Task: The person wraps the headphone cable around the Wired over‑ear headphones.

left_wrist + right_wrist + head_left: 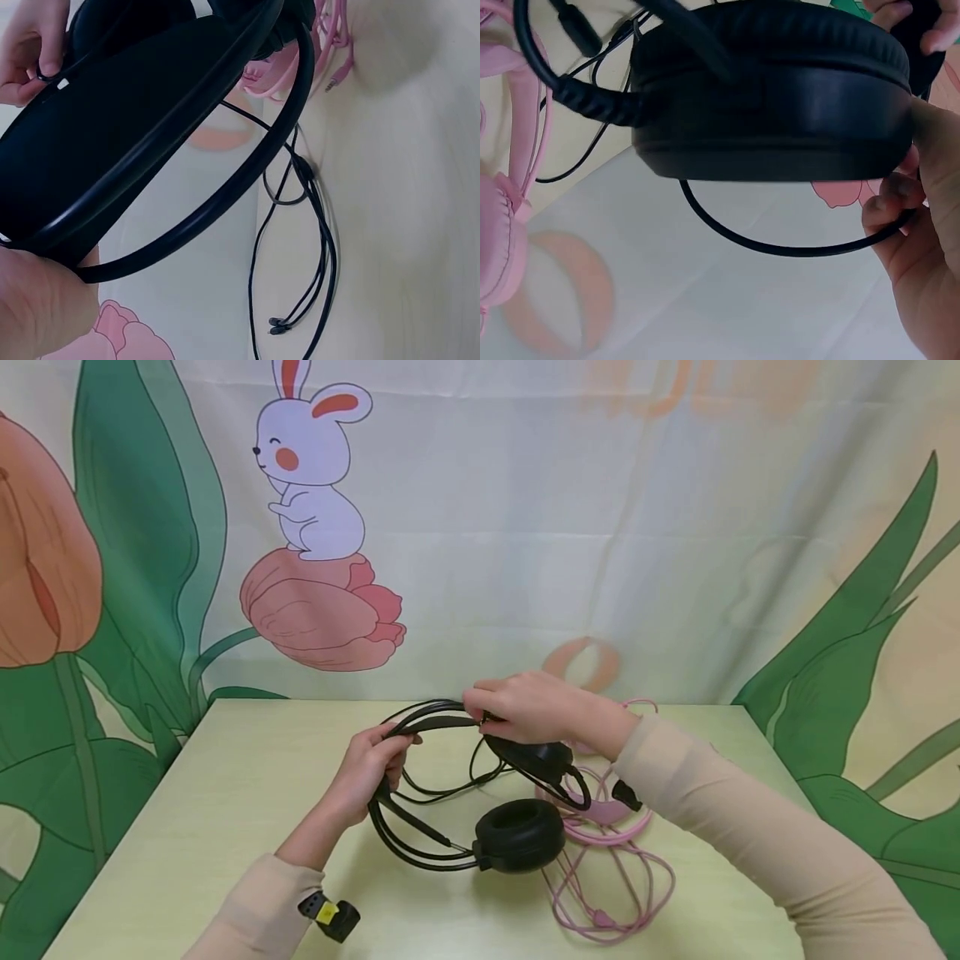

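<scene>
A black headset (519,835) with two round ear cups is held up over the table, its headband turned to the left. The left hand (371,768) grips the middle of the headband. With curled fingers the right hand (532,706) holds the headband's other side, close to the far ear cup (772,124). A short mic boom (604,105) sticks out from that cup. The headset's thin black cable (326,255) trails onto the table, and its plug ends (279,325) show in the left wrist view.
Pink headphones (603,812) lie on the table to the right, partly behind the black headset and right arm. Their coiled pink cable (663,893) spreads toward the front of the pale table (247,810). A printed curtain (480,527) hangs behind the table.
</scene>
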Tool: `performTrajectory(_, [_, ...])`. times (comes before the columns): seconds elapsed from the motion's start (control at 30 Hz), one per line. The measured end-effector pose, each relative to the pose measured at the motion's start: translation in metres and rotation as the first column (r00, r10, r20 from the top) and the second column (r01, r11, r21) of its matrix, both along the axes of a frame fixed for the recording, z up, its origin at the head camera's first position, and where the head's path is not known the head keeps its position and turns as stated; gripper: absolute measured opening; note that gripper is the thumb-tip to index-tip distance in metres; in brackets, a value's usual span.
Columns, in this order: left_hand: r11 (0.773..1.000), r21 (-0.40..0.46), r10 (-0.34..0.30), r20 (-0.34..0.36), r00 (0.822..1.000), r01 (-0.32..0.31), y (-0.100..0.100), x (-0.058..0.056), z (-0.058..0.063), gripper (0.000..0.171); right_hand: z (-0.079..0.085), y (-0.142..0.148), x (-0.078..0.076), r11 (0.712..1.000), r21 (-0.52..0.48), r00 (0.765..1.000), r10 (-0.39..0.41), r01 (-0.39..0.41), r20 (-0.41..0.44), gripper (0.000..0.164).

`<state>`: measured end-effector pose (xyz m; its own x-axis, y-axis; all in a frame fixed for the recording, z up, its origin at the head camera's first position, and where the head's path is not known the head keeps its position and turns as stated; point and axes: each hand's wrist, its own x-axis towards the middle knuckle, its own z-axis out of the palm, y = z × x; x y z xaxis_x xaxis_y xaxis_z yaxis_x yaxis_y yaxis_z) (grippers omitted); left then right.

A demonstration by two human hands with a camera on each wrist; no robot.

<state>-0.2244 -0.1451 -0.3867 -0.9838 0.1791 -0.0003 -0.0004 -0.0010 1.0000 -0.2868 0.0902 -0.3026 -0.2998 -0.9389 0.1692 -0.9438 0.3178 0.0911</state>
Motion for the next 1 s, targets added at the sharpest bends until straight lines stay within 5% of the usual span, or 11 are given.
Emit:
performTrajectory(0.33, [0.998, 0.02, -0.061, -0.022, 0.998, 0.061, -0.003, -0.001, -0.005, 0.019, 0.004, 0.005, -0.01, 0.999, -0.054, 0.977, 0.02, -0.009, 0.211, 0.018])
performTrajectory(0.7, [0.991, 0.097, -0.099, 0.009, 0.995, 0.097, -0.008, 0.0, -0.01, 0.019, 0.002, 0.008, -0.013, 0.992, -0.126, 0.935, 0.057, -0.014, 0.35, 0.003])
performTrajectory(1.0, [0.972, 0.185, -0.147, -0.001, 0.989, 0.145, -0.014, -0.002, -0.017, 0.018, -0.004, 0.013, -0.021, 0.984, -0.177, 0.909, 0.069, 0.006, 0.412, 0.011])
